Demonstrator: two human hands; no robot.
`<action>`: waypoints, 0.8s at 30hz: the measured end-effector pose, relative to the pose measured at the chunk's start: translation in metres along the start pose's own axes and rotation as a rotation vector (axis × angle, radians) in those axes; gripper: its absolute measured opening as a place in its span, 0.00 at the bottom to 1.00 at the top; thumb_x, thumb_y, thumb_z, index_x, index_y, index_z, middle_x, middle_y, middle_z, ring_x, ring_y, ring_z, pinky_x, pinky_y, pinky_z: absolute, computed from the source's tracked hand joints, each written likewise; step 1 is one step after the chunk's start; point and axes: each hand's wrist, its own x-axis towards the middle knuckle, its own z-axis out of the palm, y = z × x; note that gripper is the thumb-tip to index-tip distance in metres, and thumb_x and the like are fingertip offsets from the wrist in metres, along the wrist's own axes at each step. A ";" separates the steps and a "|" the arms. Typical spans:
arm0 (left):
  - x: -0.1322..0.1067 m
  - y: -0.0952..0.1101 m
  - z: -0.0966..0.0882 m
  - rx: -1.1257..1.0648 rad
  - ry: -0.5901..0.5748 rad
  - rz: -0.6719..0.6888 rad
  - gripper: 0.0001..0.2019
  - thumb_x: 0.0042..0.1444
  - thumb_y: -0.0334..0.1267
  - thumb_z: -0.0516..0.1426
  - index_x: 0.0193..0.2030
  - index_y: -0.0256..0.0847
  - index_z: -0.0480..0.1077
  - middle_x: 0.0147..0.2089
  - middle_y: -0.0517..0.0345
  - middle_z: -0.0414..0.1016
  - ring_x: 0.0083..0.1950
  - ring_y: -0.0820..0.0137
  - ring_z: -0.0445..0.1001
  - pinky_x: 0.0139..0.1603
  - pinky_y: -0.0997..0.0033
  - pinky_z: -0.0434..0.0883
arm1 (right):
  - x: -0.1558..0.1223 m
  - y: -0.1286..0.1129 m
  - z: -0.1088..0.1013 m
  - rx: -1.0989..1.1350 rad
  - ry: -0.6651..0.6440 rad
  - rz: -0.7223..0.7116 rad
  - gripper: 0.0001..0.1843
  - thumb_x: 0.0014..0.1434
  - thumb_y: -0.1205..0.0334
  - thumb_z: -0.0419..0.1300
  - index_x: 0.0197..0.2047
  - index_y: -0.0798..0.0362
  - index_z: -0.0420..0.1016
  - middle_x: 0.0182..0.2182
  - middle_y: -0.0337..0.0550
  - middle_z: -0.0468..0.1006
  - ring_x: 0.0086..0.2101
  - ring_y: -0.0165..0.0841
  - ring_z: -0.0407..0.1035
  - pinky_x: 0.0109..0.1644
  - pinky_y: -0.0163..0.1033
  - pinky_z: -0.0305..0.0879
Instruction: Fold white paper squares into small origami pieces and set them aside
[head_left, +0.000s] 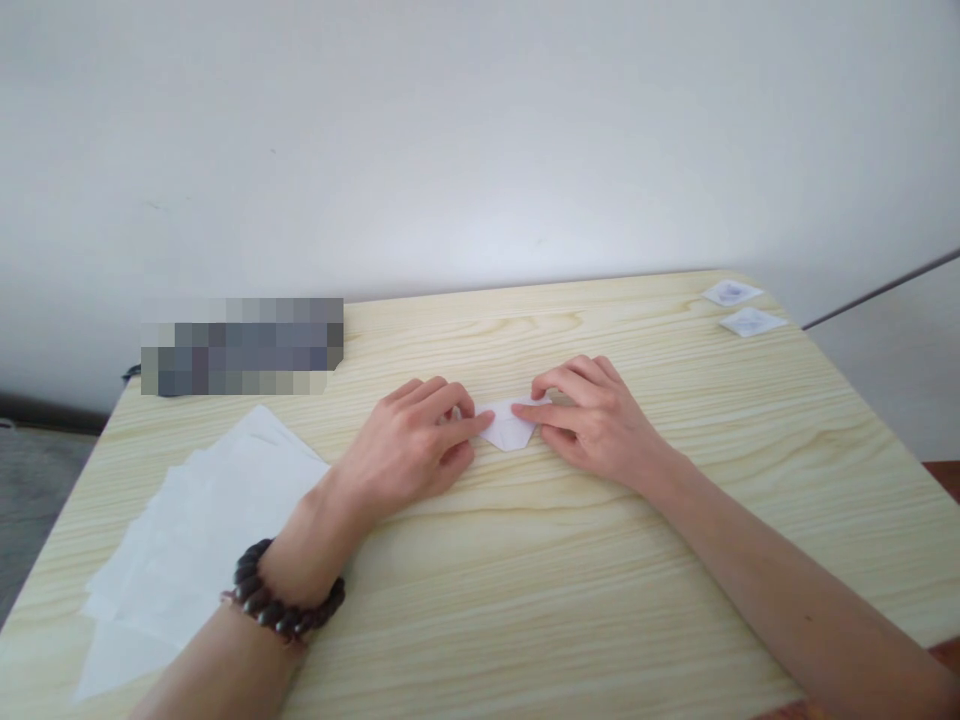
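A small piece of folded white paper [508, 432] lies on the table in the middle of the head view, with crease lines across it. My left hand [420, 435] is at its left end, the index fingertip pressing on it and the other fingers curled. From the right, my right hand [592, 415] presses an index finger on the paper's upper part, its other fingers bent round the right end. Both hands hold the paper between them. Part of its ends is hidden under the fingers. A dark bead bracelet circles my left wrist.
Loose white paper sheets [202, 520] lie in a fanned pile at the left, partly under my left forearm. Two folded white paper pieces [752, 321] sit at the far right corner of the wood-grain table [525, 600]. A blurred-out object [244, 347] stands at the back left. A white wall borders the back.
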 end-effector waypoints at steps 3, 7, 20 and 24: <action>0.001 0.005 -0.002 0.034 -0.006 -0.032 0.13 0.60 0.28 0.53 0.44 0.42 0.77 0.37 0.53 0.75 0.37 0.68 0.70 0.36 0.67 0.70 | -0.002 0.003 -0.002 0.003 0.010 -0.015 0.12 0.58 0.69 0.59 0.39 0.46 0.82 0.35 0.42 0.77 0.36 0.36 0.63 0.40 0.44 0.56; 0.002 0.008 -0.003 0.049 0.010 -0.073 0.14 0.59 0.28 0.53 0.43 0.43 0.78 0.37 0.52 0.75 0.44 0.63 0.70 0.42 0.62 0.71 | -0.004 0.008 -0.002 0.053 0.062 -0.011 0.10 0.56 0.70 0.58 0.33 0.49 0.81 0.32 0.41 0.76 0.33 0.34 0.62 0.39 0.43 0.57; 0.011 0.015 0.000 -0.011 0.032 -0.159 0.12 0.60 0.35 0.54 0.30 0.41 0.78 0.36 0.52 0.76 0.40 0.65 0.70 0.39 0.64 0.69 | 0.013 -0.001 0.010 0.193 -0.049 0.377 0.08 0.59 0.58 0.60 0.30 0.51 0.67 0.34 0.42 0.71 0.37 0.37 0.66 0.44 0.45 0.59; 0.011 0.015 0.001 -0.012 0.056 -0.186 0.13 0.60 0.36 0.55 0.26 0.41 0.76 0.35 0.53 0.77 0.44 0.63 0.70 0.42 0.63 0.69 | 0.010 0.009 0.001 0.297 -0.140 0.352 0.03 0.62 0.61 0.58 0.38 0.51 0.69 0.38 0.43 0.71 0.41 0.37 0.66 0.46 0.44 0.62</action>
